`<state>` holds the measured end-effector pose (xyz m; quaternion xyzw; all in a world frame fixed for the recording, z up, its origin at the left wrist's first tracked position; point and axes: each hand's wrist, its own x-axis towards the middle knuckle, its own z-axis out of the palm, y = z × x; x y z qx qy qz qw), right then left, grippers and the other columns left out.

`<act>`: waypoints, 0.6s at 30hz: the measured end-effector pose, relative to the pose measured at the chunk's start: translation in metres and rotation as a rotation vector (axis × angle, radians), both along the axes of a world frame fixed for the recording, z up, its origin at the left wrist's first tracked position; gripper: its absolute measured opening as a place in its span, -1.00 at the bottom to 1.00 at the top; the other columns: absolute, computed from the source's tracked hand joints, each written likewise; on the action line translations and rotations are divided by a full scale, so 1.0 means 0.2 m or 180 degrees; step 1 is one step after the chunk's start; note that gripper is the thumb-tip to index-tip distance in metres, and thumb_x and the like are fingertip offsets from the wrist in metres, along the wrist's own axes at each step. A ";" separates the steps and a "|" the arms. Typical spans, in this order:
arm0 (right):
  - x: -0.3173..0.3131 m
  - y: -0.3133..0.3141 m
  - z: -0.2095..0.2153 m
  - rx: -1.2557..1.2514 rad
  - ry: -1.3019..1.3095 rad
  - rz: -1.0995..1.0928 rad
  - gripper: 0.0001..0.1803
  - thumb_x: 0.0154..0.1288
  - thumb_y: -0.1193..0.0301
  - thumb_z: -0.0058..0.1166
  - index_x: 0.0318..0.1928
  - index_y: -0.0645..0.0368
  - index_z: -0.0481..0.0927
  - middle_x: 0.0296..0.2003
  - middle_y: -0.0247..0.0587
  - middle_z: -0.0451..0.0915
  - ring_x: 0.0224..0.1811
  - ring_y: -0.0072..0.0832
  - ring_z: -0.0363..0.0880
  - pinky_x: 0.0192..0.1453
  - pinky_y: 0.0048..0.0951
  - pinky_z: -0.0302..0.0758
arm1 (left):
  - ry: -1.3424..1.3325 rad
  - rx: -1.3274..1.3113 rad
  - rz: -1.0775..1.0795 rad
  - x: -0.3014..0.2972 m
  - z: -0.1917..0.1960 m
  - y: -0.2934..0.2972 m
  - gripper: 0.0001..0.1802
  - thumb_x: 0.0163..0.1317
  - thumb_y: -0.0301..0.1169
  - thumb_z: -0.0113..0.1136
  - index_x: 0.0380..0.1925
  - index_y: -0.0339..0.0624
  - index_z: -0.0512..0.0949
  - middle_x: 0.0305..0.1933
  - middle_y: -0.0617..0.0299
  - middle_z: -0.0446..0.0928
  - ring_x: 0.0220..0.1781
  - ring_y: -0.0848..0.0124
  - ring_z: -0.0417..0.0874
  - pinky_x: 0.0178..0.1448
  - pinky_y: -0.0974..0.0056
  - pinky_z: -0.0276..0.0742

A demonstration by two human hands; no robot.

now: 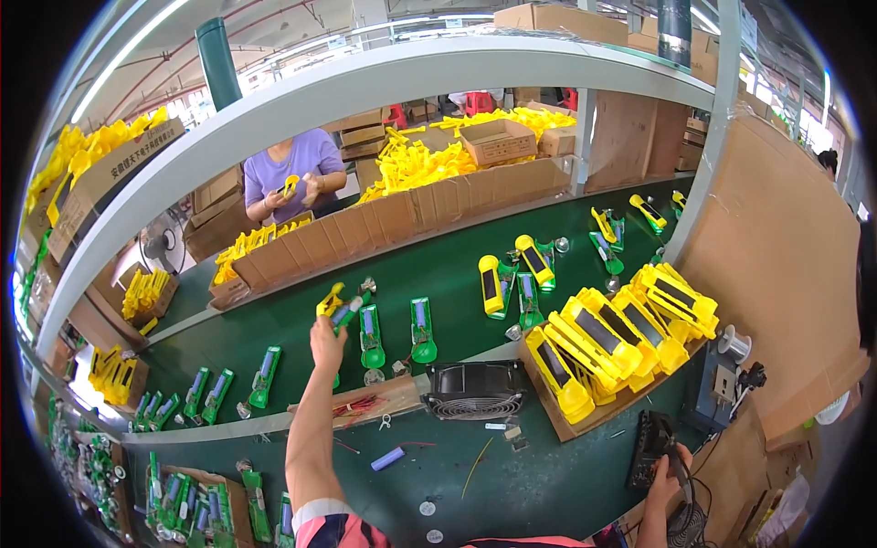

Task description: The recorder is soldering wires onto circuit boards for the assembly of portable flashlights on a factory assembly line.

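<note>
My left hand [327,345] reaches over the green conveyor belt [311,288], fingers closed round a green casing [347,310] with a battery in it. A yellow part [330,300] shows at the same fingertips. Beside it on the belt lie similar green casings [421,331] with blue batteries, small round clear-and-silver pieces by their ends. At the lower right my right hand [665,482] is closed next to a black box-shaped device [650,447]. What it grips is dark and partly hidden, with a black cable close by.
A carton of yellow casings with dark panels [585,342] stands right of a black fan [475,391]. A loose blue battery [387,458] and wires lie on the bench. A solder wire spool [734,344] is at right. Across the belt, a person [297,173] handles a yellow part.
</note>
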<state>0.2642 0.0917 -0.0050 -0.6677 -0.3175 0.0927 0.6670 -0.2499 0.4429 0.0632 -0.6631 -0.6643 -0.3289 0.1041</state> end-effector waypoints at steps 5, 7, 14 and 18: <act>0.00 0.01 0.03 -0.0362 -0.0487 -0.0201 -0.78 0.14 0.56 -0.09 -0.16 0.22 0.32 -0.47 -0.32 0.37 -0.58 -0.67 0.32 -0.52 -0.66 0.28 | 0.1381 -0.2254 0.0323 0.14 0.07 0.05 -0.58 -0.21 -0.26 0.28 -0.35 -0.23 0.42 -0.31 -0.02 0.53 -0.24 0.18 0.57 -0.21 0.18 0.50; 0.02 0.00 0.02 -0.0448 -0.0588 -0.0189 -0.78 0.15 0.54 -0.07 -0.16 0.22 0.31 -0.43 -0.31 0.35 -0.57 -0.67 0.31 -0.51 -0.66 0.28 | 0.2396 -0.2616 0.0585 0.22 0.10 0.06 -0.81 0.01 -0.33 0.04 -0.36 -0.12 0.46 -0.24 0.06 0.52 -0.18 0.18 0.56 -0.28 0.17 0.48; -0.01 0.00 0.15 -0.1105 -0.0646 -0.0254 -0.77 0.12 0.41 0.00 -0.22 0.24 0.42 -0.34 -0.11 0.45 -0.28 -0.33 0.45 -0.16 -0.46 0.36 | 0.3889 -0.1041 -0.2810 0.22 0.10 0.05 -0.76 0.02 -0.41 -0.10 -0.27 -0.19 0.41 0.09 0.08 0.29 0.23 0.24 0.18 0.26 0.13 0.09; 0.04 0.01 0.09 -0.0859 -0.1126 -0.0056 -0.84 0.09 0.41 0.04 -0.33 0.22 0.47 -0.55 -0.17 0.47 -0.58 -0.41 0.48 -0.46 -0.44 0.39 | 0.1841 -0.1202 -0.2123 0.24 0.28 -0.04 -0.33 -0.43 -0.52 0.26 -0.16 -0.25 0.25 -0.14 -0.02 0.36 -0.04 0.07 0.38 0.03 0.14 0.32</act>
